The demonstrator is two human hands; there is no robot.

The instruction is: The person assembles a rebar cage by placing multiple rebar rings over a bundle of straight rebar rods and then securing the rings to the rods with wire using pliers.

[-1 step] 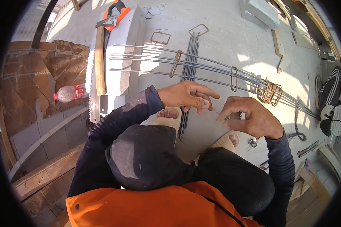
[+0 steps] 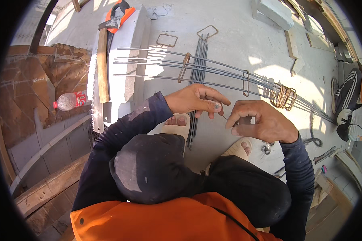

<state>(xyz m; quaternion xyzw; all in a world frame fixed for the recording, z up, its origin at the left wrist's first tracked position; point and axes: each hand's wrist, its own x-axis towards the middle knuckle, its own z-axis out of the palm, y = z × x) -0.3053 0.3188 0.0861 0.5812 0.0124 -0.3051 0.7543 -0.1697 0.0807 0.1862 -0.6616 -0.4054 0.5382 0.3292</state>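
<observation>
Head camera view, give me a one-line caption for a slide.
Left hand and right hand pinch a thin wire above long steel bars ringed with stirrups on concrete.

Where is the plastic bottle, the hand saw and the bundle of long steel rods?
plastic bottle point(image 2: 69, 100), head view, on its clear body.
hand saw point(image 2: 95, 96), head view, on its toothed blade.
steel rods point(image 2: 213, 70), head view, mid-length.

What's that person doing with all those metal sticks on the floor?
A person squats on a pale concrete floor, both hands together over long grey steel rods. The left hand and right hand pinch a thin piece of wire between the fingertips. Bent rusty wire loops already sit bunched around the rods. A wooden-handled hammer lies on a pale block to the left, beside a clear plastic bottle with a red label.
</observation>
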